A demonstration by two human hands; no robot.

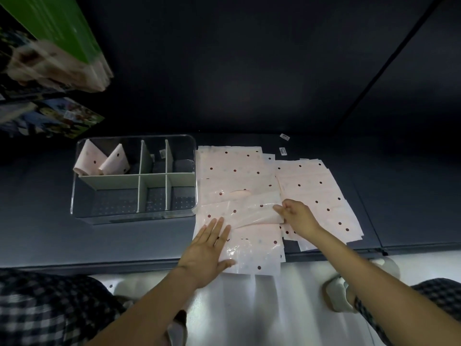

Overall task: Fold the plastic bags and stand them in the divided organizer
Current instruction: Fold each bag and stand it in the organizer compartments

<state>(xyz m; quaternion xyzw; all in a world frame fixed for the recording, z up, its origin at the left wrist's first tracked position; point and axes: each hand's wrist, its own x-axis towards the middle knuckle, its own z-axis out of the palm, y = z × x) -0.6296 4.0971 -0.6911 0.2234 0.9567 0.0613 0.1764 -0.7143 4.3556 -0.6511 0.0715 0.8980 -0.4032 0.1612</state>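
Note:
A pale pink plastic bag with dark dots (pixel 239 211) lies partly folded on a stack of like bags (pixel 232 168) on the dark surface. My left hand (pixel 208 248) presses flat on the bag's near left part, fingers straight. My right hand (pixel 296 216) pinches the folded strip's right end. A clear divided organizer (pixel 74 186) stands to the left, with two folded bags (pixel 102 161) upright in its back left compartment. The other compartments hold no bags.
A second spread of dotted bags (pixel 321 196) lies to the right of the stack. Two small labels (pixel 284 143) sit behind it. Printed boxes and packets (pixel 50 71) hang at upper left. The surface's front edge (pixel 99 267) runs just below my left hand.

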